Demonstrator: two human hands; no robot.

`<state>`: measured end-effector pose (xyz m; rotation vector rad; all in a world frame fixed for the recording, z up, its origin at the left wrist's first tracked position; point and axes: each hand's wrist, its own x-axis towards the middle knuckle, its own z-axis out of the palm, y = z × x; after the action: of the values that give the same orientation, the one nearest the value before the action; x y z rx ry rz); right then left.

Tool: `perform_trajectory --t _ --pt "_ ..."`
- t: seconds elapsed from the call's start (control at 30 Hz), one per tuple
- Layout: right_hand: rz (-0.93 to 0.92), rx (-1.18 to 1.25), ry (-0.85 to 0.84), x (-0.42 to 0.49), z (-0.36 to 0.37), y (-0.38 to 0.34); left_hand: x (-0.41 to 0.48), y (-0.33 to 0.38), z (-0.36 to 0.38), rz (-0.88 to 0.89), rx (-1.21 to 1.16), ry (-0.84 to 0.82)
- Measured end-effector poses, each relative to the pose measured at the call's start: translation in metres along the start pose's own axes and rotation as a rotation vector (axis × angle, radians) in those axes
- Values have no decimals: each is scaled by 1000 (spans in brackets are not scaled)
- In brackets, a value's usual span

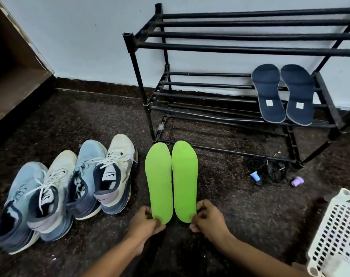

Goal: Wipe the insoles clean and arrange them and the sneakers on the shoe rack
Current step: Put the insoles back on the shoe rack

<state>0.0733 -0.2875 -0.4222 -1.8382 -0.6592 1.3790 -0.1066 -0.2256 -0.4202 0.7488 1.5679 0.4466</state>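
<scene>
- My left grip is clamped on the heel end of the left green insole, which is pinched between thumb and fingers.
- My right grip pinches the heel end of the right green insole in the same way.
- The two green insoles are side by side and almost touching. Their toe ends point to the shoe rack, just in front of its lowest bars. I cannot tell if they rest on the floor.
- Two navy insoles lie side by side across the bars of the middle shelf, at the right end of the rack.
- Four sneakers stand in a row on the floor, left of the green insoles, heels toward me.
- A white basket is at the right edge.
- A black cord, a blue piece and a purple piece lie near the foot of the rack.
</scene>
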Motion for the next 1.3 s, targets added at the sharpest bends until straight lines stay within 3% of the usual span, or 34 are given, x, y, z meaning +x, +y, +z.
perform_trajectory --t 0.3,0.63,0.83,1.1,1.3 --pt "-291 107 41 -45 -39 -49 -45 63 11 353 -14 -109" --pt "-433 238 171 -7 -69 -133 -23 147 53 454 -206 -169" --pt "-407 186 260 43 -79 -169 34 193 63 423 -141 -81" --pt "-241 192 338 94 -78 -202 74 243 59 416 -24 31" --pt "-228 176 348 115 -73 -215 67 256 70 516 2 95"
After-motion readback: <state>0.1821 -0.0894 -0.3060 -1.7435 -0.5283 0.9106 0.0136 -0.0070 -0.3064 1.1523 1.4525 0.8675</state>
